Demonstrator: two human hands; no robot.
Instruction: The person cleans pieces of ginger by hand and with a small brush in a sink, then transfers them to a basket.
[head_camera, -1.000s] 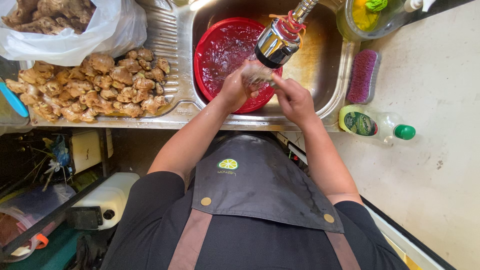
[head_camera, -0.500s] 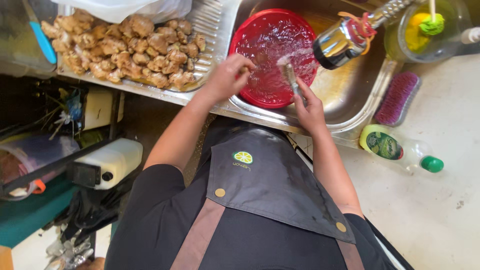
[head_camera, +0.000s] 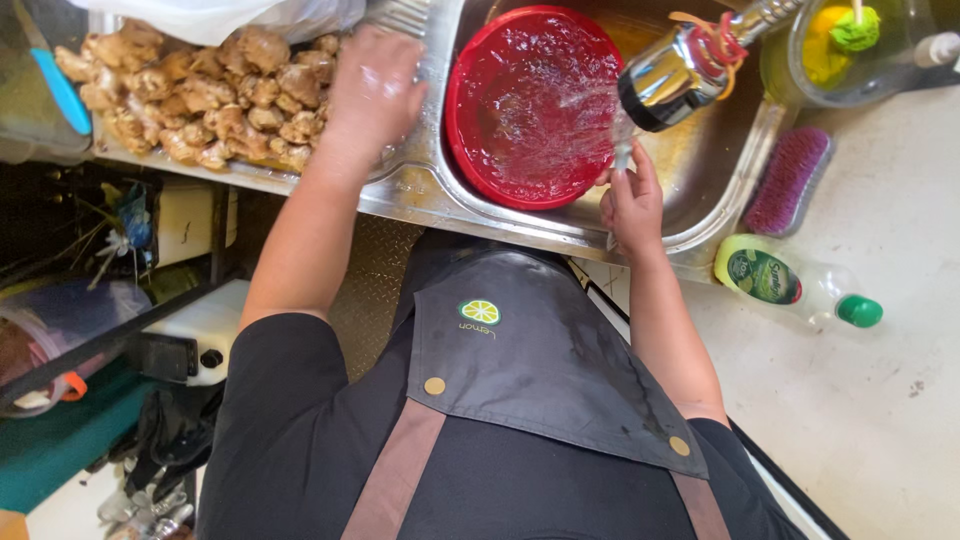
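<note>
sink (head_camera: 735, 175) | right hand (head_camera: 632, 200) grasp blurred | left hand (head_camera: 372, 90) over ginger (head_camera: 200, 95)

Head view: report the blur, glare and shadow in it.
Head view: the left hand over the ginger pile is motion-blurred; the right hand by the red basin is sharper; glare streaks the chrome tap and sink rim; the space under the counter is in deep shadow.

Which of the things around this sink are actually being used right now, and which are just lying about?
In use:
left hand on the ginger pile
right hand under the tap
red basin in the sink

Lying about:
pink brush
dish soap bottle
plastic bag
white jug
</note>
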